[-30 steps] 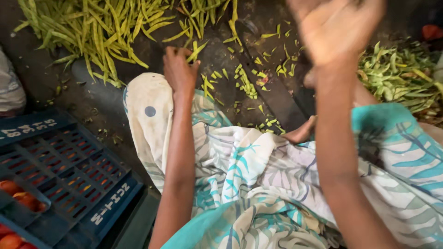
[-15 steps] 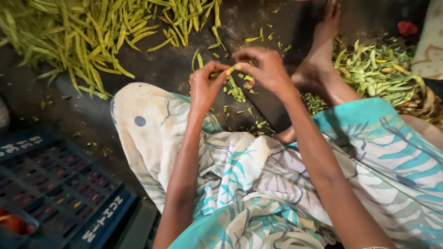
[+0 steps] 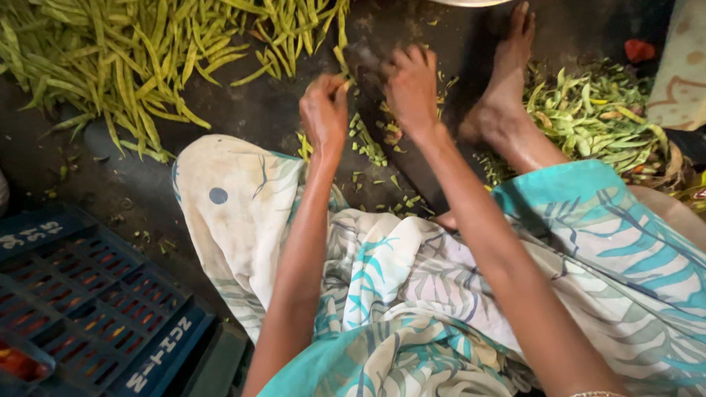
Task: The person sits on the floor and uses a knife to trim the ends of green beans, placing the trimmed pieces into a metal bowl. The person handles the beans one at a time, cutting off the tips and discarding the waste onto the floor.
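Observation:
My left hand is pinched shut on a green bean pod just above the dark floor. My right hand is beside it with the fingers curled down near the same pod; what it grips is blurred. Small cut bean bits lie scattered on the floor below both hands. A big heap of long green bean pods spreads across the far left. My bare foot is stretched out to the right of my right hand.
A pile of discarded green trimmings lies at the right beside my foot. A dark blue plastic crate sits at the lower left. Patterned white and teal cloth covers my lap. A red scrap lies at the far right.
My right hand came down from close to the camera and joined the left over the floor. Both hands now work a pod together, and the view has shifted left and forward.

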